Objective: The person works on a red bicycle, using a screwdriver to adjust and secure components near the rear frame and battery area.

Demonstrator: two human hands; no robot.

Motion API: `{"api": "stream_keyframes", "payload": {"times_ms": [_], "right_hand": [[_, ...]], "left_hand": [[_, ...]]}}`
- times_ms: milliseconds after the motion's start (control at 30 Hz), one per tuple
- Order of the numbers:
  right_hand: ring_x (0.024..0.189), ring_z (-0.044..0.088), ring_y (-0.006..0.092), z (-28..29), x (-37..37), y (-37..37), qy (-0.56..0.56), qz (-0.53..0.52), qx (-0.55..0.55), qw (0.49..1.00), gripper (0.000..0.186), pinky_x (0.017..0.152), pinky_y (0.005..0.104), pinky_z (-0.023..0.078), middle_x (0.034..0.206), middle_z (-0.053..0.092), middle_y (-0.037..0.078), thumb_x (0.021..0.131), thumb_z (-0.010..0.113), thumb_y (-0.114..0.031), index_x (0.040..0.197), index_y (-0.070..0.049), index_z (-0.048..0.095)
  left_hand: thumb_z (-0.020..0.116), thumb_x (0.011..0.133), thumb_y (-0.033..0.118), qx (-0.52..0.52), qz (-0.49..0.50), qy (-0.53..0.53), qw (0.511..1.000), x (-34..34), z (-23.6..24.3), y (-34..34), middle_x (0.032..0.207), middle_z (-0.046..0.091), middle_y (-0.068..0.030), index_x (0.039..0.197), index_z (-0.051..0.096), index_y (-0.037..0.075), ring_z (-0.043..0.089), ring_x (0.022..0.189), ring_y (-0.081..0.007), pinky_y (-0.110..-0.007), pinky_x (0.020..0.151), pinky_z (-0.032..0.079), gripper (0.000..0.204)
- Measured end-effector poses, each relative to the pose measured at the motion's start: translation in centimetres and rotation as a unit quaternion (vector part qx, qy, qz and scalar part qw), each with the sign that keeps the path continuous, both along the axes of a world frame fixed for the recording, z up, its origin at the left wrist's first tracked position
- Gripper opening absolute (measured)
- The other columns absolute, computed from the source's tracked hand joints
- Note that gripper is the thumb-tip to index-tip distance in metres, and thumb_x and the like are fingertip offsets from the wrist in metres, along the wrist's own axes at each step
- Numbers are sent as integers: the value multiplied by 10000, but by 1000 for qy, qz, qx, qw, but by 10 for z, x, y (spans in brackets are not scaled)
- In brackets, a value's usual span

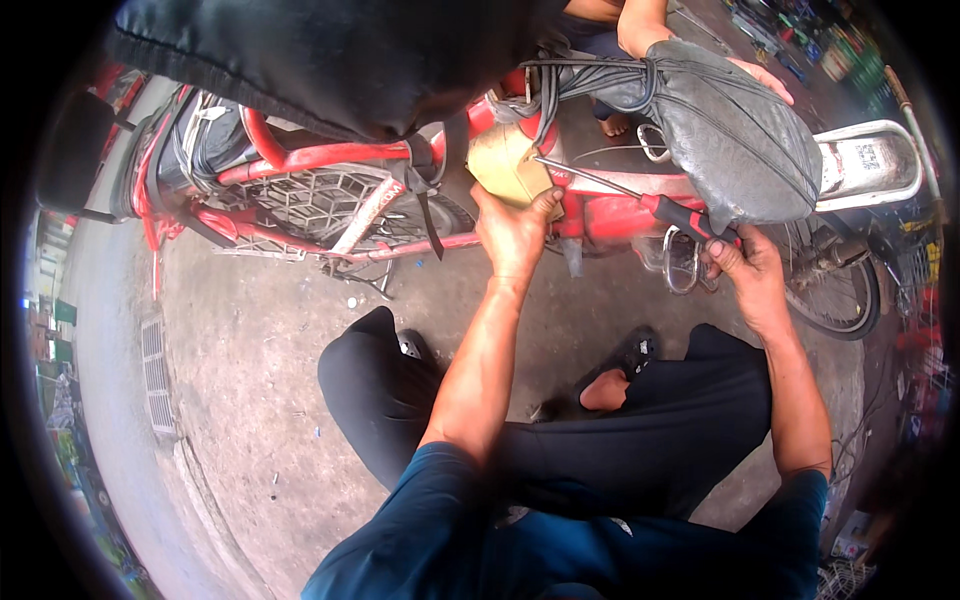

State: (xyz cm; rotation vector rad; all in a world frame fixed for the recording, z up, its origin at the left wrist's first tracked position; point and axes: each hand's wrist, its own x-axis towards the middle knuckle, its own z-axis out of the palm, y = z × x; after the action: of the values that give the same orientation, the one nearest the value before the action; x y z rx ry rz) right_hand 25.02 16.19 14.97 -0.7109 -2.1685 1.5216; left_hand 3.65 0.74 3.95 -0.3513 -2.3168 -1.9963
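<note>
My left hand (515, 230) grips the lower edge of a yellow, angular piece (508, 165), whose kind I cannot make out, against the red frame of a bicycle (630, 215). In my right hand (748, 262) is a screwdriver (672, 211) with a red and black handle. Its long shaft slants up to the left across the frame, and the tip ends beside the upper right of the yellow piece. Whether the tip touches it, I cannot tell. Just above the handle hangs a saddle (745, 130) wrapped in grey plastic and tied with cords.
Behind the saddle, another person's arm (645, 25) reaches in, with a hand (765, 80) by the wrapping. A large black cover (330, 60) overhangs the bicycle's left part. A white rack (870, 160) juts out at right. Left on the ground lies a drain grate (156, 375).
</note>
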Motion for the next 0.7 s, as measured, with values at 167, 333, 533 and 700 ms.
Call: {"api": "stream_keyframes", "payload": {"times_ms": [167,333,533,700], "right_hand": [[661,561,99,0,-2,0,-14,1,6,1000,340,613,238,456,795,623,60,858,666,-180,1090,49,570],[646,559,108,-2,-3,-2,-20,1,-12,1000,330,613,246,459,791,621,59,860,658,-170,1090,48,567],[730,554,108,-2,-3,-4,16,-7,-34,999,365,620,249,467,918,613,71,866,642,-148,1156,54,550],[765,549,110,3,-6,-5,8,8,-26,1000,421,629,250,474,972,608,72,865,644,-148,1219,49,530]], "left_hand": [[870,606,337,-11,1,-10,1000,0,1,-2,975,650,-242,1127,399,-30,631,928,-399,-430,795,495,792],[870,608,320,-8,0,-17,1000,2,2,-1,977,649,-240,1127,398,-23,629,932,-399,-430,796,493,781],[870,604,323,-23,-1,-35,999,2,5,-3,972,648,-243,1127,396,-16,626,934,-403,-434,792,492,783],[870,604,321,-20,-4,-34,999,1,4,-2,968,648,-244,1124,397,-15,627,933,-404,-432,795,492,779]]}}
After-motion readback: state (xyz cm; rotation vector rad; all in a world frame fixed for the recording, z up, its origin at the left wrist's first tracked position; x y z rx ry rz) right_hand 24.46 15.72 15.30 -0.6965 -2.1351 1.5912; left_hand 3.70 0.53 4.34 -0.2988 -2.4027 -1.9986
